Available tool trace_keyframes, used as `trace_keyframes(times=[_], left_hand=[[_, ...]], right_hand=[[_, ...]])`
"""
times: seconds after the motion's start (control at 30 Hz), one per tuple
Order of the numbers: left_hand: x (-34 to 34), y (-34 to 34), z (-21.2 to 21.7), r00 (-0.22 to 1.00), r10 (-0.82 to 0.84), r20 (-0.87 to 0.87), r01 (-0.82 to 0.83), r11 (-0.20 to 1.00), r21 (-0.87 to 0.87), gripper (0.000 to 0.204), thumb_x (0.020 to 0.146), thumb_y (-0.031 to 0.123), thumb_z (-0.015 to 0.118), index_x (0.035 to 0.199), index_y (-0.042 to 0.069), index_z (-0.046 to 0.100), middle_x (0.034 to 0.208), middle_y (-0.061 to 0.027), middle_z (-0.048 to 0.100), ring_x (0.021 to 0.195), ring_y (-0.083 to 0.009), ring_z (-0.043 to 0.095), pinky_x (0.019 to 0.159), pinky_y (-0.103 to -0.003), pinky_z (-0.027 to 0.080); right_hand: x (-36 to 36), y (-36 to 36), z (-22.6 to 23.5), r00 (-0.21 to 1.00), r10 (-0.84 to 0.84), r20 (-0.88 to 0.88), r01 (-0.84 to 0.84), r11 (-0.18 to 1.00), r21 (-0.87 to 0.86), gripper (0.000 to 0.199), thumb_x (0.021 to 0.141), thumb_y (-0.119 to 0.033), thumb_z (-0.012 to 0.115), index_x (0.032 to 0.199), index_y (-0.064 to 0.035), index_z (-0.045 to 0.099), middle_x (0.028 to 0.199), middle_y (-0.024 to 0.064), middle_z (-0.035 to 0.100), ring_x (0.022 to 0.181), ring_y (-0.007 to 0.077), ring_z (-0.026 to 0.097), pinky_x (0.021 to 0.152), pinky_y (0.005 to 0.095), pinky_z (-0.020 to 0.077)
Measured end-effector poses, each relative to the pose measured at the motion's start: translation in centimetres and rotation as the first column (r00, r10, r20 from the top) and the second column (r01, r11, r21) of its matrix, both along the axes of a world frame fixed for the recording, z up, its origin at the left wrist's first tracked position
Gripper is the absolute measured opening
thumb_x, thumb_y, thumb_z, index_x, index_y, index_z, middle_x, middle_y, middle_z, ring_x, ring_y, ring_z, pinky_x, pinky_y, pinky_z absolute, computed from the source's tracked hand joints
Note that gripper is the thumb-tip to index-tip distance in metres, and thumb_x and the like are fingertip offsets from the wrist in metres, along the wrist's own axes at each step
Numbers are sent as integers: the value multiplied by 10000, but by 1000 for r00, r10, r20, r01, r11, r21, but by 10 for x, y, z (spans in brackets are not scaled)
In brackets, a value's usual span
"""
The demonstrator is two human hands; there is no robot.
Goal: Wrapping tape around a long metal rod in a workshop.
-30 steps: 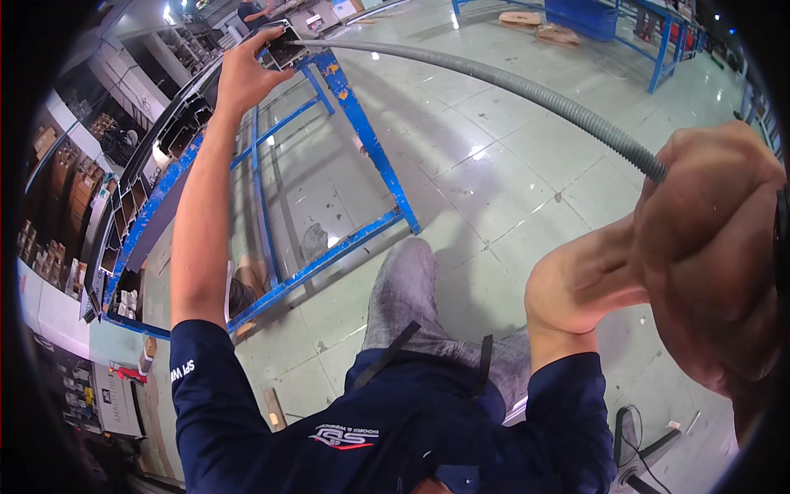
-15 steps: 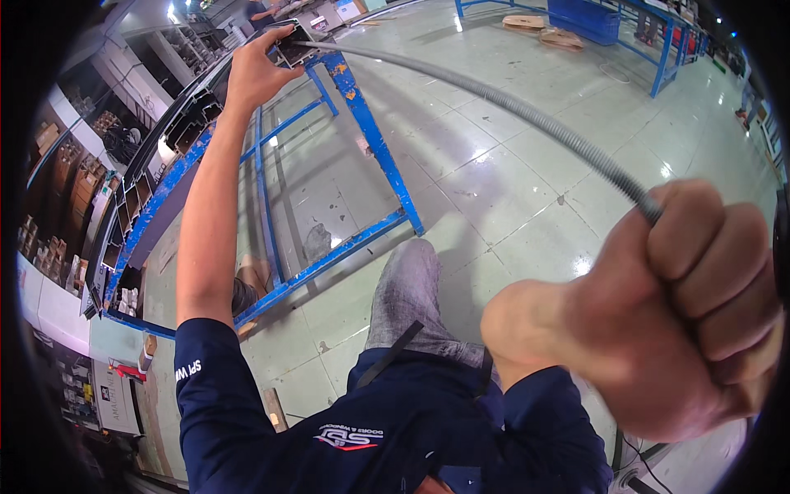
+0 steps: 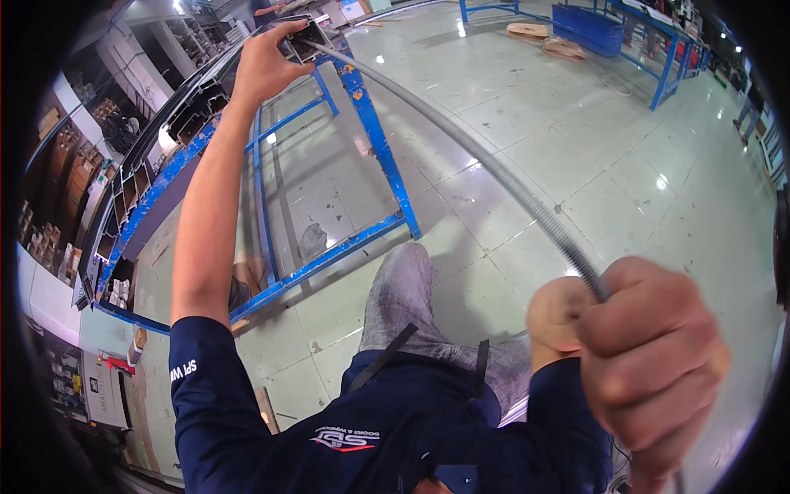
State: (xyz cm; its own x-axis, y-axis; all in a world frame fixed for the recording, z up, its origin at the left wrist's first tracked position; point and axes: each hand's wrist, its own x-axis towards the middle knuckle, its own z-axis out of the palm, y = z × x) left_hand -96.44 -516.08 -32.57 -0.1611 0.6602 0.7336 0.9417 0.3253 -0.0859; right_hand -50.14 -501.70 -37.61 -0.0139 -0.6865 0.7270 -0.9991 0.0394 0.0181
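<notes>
My left hand grips the end of a dark, hollow metal profile, fingers over its top and thumb lower down by the opening. The profile rests on a blue metal workbench frame with chipped paint. From the profile's end a grey ribbed flexible conduit arcs across to the right and down toward me. My right hand is closed in a fist around it, close to my body at the lower right. A short length of the conduit shows below the fist; the part inside the profile is hidden.
More dark profiles lie along the bench at left, with stocked shelves beyond. Far right stand another blue bench and a blue bin. Tan flat bundles lie on the tiled floor. A co-worker is at the far end.
My right fist has moved down and a little left with the conduit, which now slopes more steeply. My left hand keeps its place at the profile's end.
</notes>
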Motion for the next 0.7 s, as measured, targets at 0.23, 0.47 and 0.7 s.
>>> trace_keyframes(times=[0.23,0.47,0.7], left_hand=[[-7,-8,-4,1000,-15,5,15,1000,8,699,653,191,887,1314,84,688,1205,-154,742,1102,-262,727,973,-329,540],[-4,-3,-4,999,-38,14,38,999,1,708,668,90,863,1352,93,677,1169,-131,762,1116,-164,712,998,-301,512],[-5,11,-2,998,-61,8,61,998,-11,701,653,165,883,1320,71,689,1223,-152,741,1121,-243,724,998,-322,532]], right_hand=[[-9,-50,-41,958,-255,-131,153,841,-520,125,607,-35,252,538,-39,356,573,87,386,482,222,434,425,334,318],[-25,-25,-29,951,-207,-229,19,780,-626,503,1041,-294,570,575,-188,413,543,-77,421,386,62,291,391,225,234],[-19,-34,-46,915,-370,-159,155,688,-709,396,966,-170,583,632,-185,370,540,-63,365,396,90,287,380,253,246]])
